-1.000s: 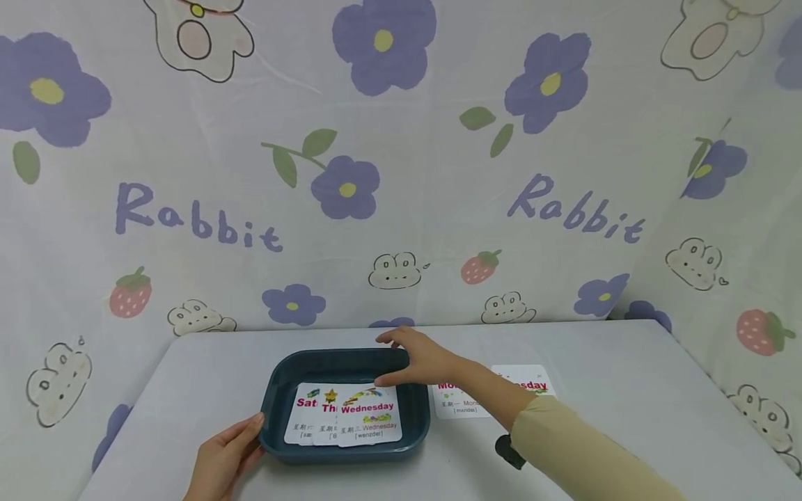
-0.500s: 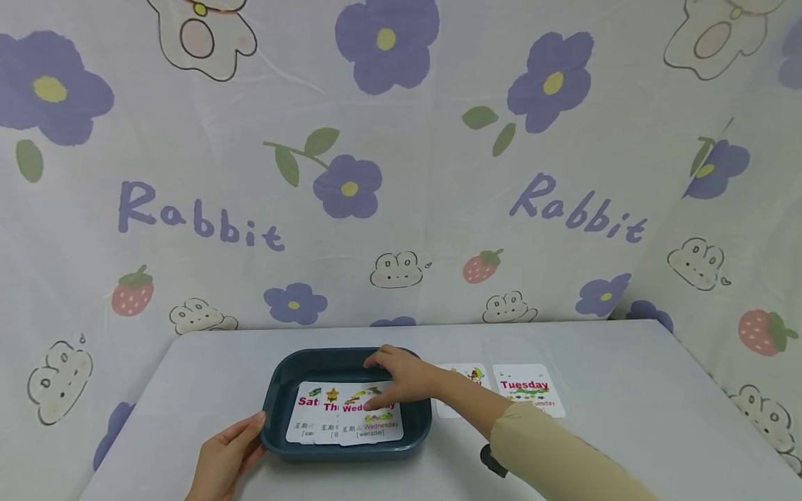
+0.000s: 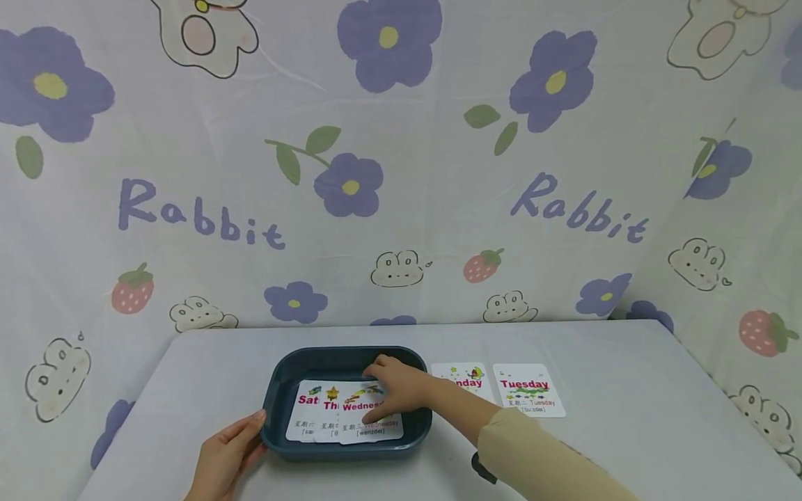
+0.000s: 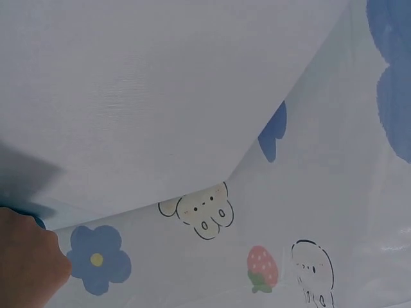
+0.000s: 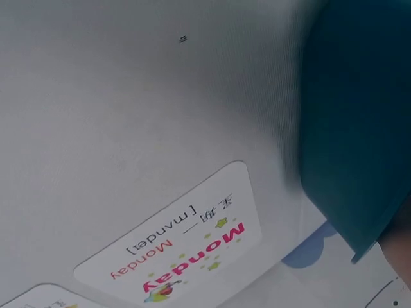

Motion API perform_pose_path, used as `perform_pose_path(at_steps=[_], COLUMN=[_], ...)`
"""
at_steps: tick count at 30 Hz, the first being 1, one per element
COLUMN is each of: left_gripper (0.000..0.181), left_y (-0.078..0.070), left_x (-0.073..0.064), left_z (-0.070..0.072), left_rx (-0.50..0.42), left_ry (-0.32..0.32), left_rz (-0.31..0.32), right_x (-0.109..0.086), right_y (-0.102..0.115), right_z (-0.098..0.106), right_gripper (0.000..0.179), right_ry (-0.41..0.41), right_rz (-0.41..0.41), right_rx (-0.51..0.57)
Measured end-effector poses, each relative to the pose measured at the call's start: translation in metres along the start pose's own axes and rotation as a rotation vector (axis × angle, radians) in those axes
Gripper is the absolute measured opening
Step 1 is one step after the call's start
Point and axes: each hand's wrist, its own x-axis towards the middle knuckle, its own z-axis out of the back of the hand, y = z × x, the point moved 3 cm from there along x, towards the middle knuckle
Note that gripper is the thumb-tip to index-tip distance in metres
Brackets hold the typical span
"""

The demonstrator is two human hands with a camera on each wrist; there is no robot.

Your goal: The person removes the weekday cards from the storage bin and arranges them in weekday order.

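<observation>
In the head view a dark teal tray (image 3: pixel 285 456) holds overlapping weekday flashcards. From left to right these are a Saturday card (image 3: pixel 303 417), a card reading "Th" (image 3: pixel 329 421) and, on top, the Wednesday card (image 3: pixel 360 431). My left hand (image 3: pixel 225 452) grips the tray's left end, thumb at the rim. Over the right part of the tray, my right hand (image 3: pixel 401 386) reaches across the Wednesday card. Its thumb and fingers are spread apart, covering part of the printed word. The left wrist view catches only a bit of the left hand (image 4: pixel 29 266).
Right of the tray, a Monday card (image 3: pixel 460 376) and a Tuesday card (image 3: pixel 529 390) lie side by side on the white table (image 3: pixel 626 431). My right forearm overlaps the Monday card's lower part. A flower-and-rabbit printed cloth (image 3: pixel 438 174) hangs behind the table.
My right hand has moved left and down, from the tray's far right rim to above the Wednesday card. The Tuesday card has come into fuller view. My left hand keeps its place.
</observation>
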Motion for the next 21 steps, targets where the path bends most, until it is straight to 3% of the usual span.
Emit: perform_pose_path(at_steps=[12, 21], left_gripper=[0.075, 0.075], left_y=[0.0008, 0.0005], left_x=[0.0003, -0.0002], left_z=[-0.0001, 0.0002], left_rx=[0.003, 0.008], left_ry=[0.001, 0.003], left_rz=[-0.009, -0.01], right_x=[0.0019, 0.0047], right_y=[0.0013, 0.0017], right_z=[-0.0053, -0.0099], right_gripper=[0.075, 0.087], right_ry=[0.015, 0.034], right_rz=[-0.039, -0.065], right_rx=[-0.075, -0.152])
